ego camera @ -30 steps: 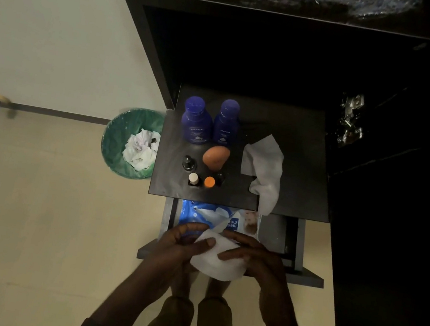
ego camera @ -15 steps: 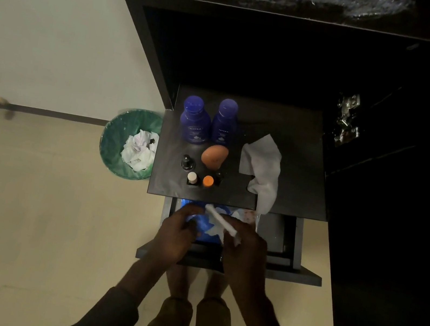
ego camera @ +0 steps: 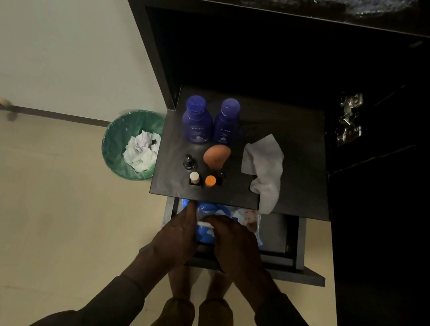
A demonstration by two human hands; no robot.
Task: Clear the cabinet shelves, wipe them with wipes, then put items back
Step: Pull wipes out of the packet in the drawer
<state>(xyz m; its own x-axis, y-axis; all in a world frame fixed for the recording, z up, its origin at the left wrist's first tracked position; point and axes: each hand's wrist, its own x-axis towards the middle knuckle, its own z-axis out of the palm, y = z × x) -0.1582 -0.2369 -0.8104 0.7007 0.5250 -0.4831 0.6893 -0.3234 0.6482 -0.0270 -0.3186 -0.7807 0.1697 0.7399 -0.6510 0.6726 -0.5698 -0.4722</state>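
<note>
Head view: you stood over the open drawer (ego camera: 291, 241) under the dark shelf (ego camera: 299, 160), both hands down on the blue wipes pack (ego camera: 206, 234) lying in the drawer's left part. Your left hand (ego camera: 177, 237) rested on the pack's left side with one finger stretched forward along it; whether it gripped the pack could not be told. Your right hand (ego camera: 232, 241) had its fingers curled over the pack's middle, and a thin white edge, probably a wipe (ego camera: 205, 224), showed at the fingertips; it looked pinched, though the grip itself was hidden. On the shelf stood two blue bottles (ego camera: 197, 121) side by side at the back left, an orange sponge (ego camera: 216, 155) just in front of them, and three small bottles (ego camera: 200, 174) near the front edge. A used wipe (ego camera: 264, 168) lay crumpled to their right, its lower end hanging over the front edge. The green bin (ego camera: 117, 143) on the floor to the left held balled white wipes. Judgement: wiping was partly done, given the spent wipes; items stood on the shelf, so either clearing or return was unfinished. The rest of the cabinet was too dark to read.
</note>
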